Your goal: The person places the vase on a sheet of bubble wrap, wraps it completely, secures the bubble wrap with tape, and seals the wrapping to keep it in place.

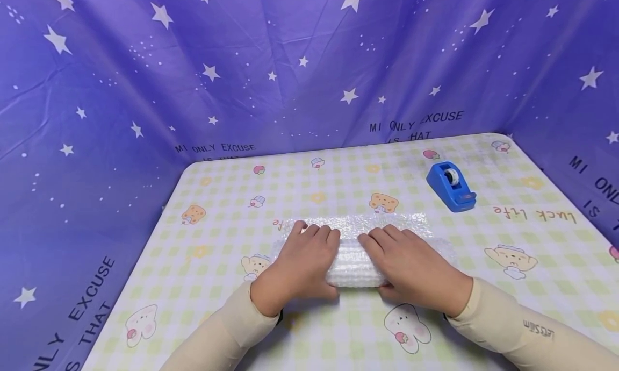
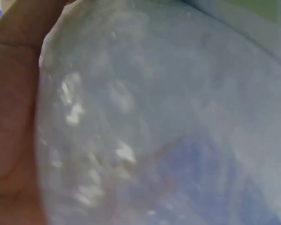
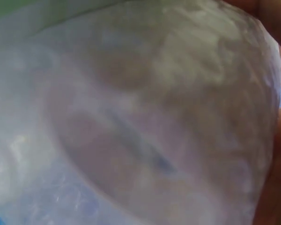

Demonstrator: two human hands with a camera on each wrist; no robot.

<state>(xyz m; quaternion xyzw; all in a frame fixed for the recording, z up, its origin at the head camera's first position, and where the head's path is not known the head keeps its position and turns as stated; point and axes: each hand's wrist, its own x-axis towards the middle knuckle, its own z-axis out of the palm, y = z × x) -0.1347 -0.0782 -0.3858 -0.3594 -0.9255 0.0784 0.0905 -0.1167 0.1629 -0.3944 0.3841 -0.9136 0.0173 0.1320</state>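
A roll of clear bubble wrap [image 1: 357, 266] lies across the table, with a flat strip reaching out on its far side. My left hand [image 1: 304, 263] grips the roll's left part, fingers over the top and thumb at the near side. The right hand [image 1: 416, 269] holds the right part in the same manner. Close up in the left wrist view, the wrap [image 2: 131, 93] looks glossy and lies against the palm. In the right wrist view, a blurred curved pinkish outline shows within the wrap [image 3: 215, 61]; what it is I cannot tell.
A blue tape dispenser [image 1: 450, 188] with a tape roll stands at the back right. Beneath everything is a table with a green-and-white checked cover [image 1: 217, 295] printed with cartoon figures. Purple star-patterned curtains [image 1: 271, 48] hang behind and at both sides.
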